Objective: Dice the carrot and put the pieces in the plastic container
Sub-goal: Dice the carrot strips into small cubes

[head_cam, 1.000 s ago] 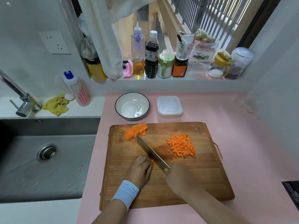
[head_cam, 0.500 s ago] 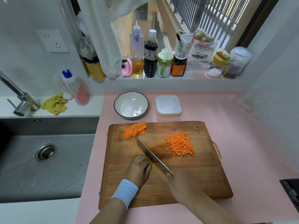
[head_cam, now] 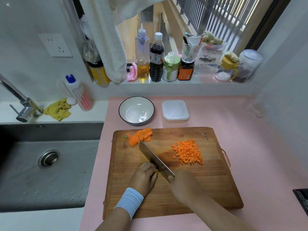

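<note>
The left hand [head_cam: 145, 178] has its fingers curled in, tips tucked under, pressing on a carrot bit that is hidden beneath them; tucked tips are safe from the blade. The right hand [head_cam: 183, 185] is wrapped tight round the handle of the knife [head_cam: 155, 157], for a firm chop. The flat of the blade rests against the left knuckles, so I think they guide each cut. The dice [head_cam: 188, 152] sit in a heap to the right on the board [head_cam: 200, 189], out of the blade's way. More slabs [head_cam: 140, 136] wait at the far left corner, beside the cut-off top [head_cam: 126, 137]. The container [head_cam: 175, 111] sits just behind the board with no carrot in it, close by for scooping later
</note>
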A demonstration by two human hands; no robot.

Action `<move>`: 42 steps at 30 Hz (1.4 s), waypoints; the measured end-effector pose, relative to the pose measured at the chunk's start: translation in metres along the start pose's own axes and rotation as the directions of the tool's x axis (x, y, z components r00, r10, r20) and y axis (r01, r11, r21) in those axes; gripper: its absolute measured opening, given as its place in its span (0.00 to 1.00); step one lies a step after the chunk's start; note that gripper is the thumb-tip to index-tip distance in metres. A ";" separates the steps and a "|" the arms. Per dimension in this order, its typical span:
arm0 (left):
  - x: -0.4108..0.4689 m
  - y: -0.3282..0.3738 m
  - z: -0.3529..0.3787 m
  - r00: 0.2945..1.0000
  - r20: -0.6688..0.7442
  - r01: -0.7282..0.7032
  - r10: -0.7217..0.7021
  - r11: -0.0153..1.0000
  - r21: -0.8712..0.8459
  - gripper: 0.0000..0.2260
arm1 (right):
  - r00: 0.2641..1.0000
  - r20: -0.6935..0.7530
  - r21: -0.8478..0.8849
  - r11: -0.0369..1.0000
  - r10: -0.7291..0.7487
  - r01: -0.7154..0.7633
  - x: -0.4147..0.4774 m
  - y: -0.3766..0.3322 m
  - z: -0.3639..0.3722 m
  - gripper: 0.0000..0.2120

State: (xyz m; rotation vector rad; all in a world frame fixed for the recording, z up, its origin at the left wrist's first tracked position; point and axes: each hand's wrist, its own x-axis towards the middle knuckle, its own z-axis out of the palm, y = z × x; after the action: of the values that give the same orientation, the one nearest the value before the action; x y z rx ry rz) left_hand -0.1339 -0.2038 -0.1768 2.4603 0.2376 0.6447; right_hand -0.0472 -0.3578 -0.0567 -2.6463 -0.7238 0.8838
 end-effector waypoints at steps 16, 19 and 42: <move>0.053 0.031 0.030 0.979 0.010 0.203 -0.203 0.975 -0.096 0.07 | 0.998 -0.021 0.100 0.994 0.051 -0.049 0.019 0.057 -0.051 0.15; 0.055 0.030 0.020 0.924 -0.098 0.363 -0.370 0.928 -0.076 0.08 | 0.999 -0.046 0.131 0.991 0.027 -0.020 0.020 0.061 -0.058 0.14; 0.111 0.047 -0.030 0.604 -0.165 0.711 -0.779 0.621 -0.330 0.12 | 0.903 -0.162 -0.489 0.827 -0.397 0.276 0.022 0.104 -0.095 0.14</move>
State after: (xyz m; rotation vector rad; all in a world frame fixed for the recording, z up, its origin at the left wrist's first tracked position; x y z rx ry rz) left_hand -0.0519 -0.1932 -0.0847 1.7593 1.1871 0.5913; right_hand 0.0652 -0.4415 -0.0335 -2.7960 -1.4245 0.2804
